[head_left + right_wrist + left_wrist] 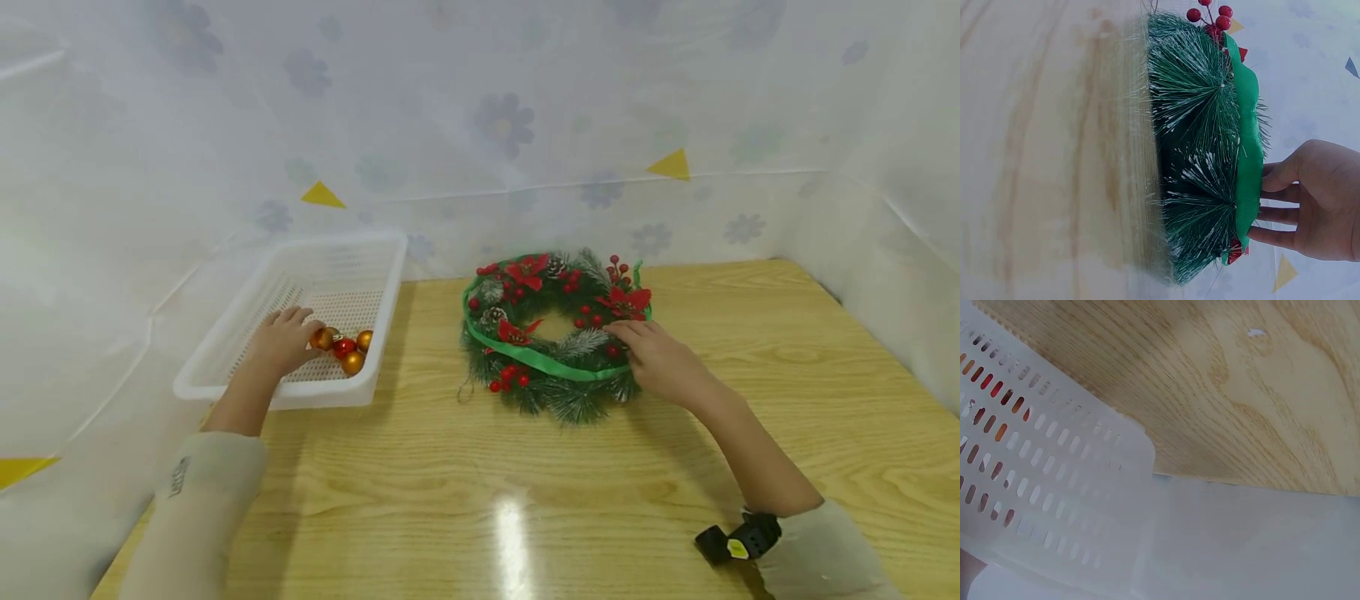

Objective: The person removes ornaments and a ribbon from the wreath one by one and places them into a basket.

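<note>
In the head view a Christmas wreath [577, 400] of frosted green needles lies flat on the table, with red berries, red poinsettias and pinecones. A green ribbon [540, 361] runs around it. My right hand [667, 367] is at its right side; in the right wrist view the fairly straight fingers [1279, 215] and thumb touch the ribbon edge. My left hand [277, 343] reaches into a white plastic basket [378, 350], with thumb and index finger at either side of an orange bauble [324, 338]. In the left wrist view the basket wall hides most of that hand.
Beside that bauble in the basket lie a red bauble [344, 348] and two more orange baubles [353, 363]. The wooden table [420, 483] meets a flower-patterned white sheet [450, 150] behind and at the sides. A wire loop [465, 390] sticks out left of the wreath.
</note>
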The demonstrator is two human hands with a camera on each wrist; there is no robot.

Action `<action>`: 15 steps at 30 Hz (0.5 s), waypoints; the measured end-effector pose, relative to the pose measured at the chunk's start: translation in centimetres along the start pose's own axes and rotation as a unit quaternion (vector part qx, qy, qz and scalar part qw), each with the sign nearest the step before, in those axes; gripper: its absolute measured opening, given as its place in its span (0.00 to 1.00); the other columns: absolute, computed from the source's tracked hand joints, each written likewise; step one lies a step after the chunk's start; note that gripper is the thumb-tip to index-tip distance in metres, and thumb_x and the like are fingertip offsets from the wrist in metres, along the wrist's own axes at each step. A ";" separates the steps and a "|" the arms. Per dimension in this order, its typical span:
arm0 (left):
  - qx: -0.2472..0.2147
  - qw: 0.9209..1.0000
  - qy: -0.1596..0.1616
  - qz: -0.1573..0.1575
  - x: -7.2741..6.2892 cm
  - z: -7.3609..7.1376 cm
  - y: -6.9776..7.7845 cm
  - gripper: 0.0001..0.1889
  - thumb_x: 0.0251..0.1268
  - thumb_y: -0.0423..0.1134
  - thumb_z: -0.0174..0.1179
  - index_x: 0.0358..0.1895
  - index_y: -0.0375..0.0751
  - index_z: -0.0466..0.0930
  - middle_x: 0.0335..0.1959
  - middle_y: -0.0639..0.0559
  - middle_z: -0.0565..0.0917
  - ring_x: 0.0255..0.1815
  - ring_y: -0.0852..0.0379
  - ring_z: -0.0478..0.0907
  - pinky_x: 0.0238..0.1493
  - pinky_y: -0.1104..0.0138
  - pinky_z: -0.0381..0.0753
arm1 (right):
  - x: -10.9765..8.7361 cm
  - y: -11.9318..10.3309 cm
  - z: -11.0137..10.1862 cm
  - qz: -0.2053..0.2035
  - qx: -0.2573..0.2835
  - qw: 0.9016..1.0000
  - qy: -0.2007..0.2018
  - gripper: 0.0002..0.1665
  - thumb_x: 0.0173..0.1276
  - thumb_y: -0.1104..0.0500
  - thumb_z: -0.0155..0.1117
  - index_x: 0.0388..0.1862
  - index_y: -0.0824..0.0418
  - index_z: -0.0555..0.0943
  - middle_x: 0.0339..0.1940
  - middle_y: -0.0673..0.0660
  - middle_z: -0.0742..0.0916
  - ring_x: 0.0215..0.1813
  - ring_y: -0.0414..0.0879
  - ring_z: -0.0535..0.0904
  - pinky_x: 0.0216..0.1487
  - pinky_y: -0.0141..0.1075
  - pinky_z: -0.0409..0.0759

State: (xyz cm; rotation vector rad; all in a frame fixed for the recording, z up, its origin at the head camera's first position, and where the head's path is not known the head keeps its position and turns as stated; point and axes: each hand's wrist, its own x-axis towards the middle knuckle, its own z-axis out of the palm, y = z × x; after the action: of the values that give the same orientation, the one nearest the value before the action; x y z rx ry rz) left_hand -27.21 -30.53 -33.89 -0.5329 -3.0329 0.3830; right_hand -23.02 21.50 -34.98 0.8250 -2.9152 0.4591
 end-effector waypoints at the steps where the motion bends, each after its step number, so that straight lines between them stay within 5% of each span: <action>1: -0.001 1.000 -0.003 0.001 0.0 0.0 0.0 0.25 0.60 0.46 0.61 0.55 0.32 0.73 0.59 0.30 0.66 0.61 0.34 0.59 0.61 0.44 0.57 | 0.0 0.0 0.0 0.001 0.000 1.000 0.000 0.25 0.64 0.74 0.45 0.62 0.72 0.66 0.59 0.72 0.70 0.61 0.67 0.62 0.59 0.58 0.62; 15: -0.012 1.000 -0.004 0.019 0.0 -0.2 0.1 0.24 0.55 0.44 0.65 0.52 0.32 0.75 0.58 0.30 0.67 0.59 0.33 0.61 0.58 0.43 0.61 | 0.0 0.1 -0.1 0.001 0.000 1.000 -0.002 0.25 0.64 0.74 0.44 0.62 0.72 0.66 0.59 0.72 0.71 0.60 0.68 0.62 0.58 0.58 0.63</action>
State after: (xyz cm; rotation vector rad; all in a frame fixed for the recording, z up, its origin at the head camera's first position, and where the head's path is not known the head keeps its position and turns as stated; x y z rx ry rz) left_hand -27.13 -30.37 -33.75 -0.5912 -3.0417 0.3520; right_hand -23.08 21.66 -34.89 0.8244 -2.9202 0.4565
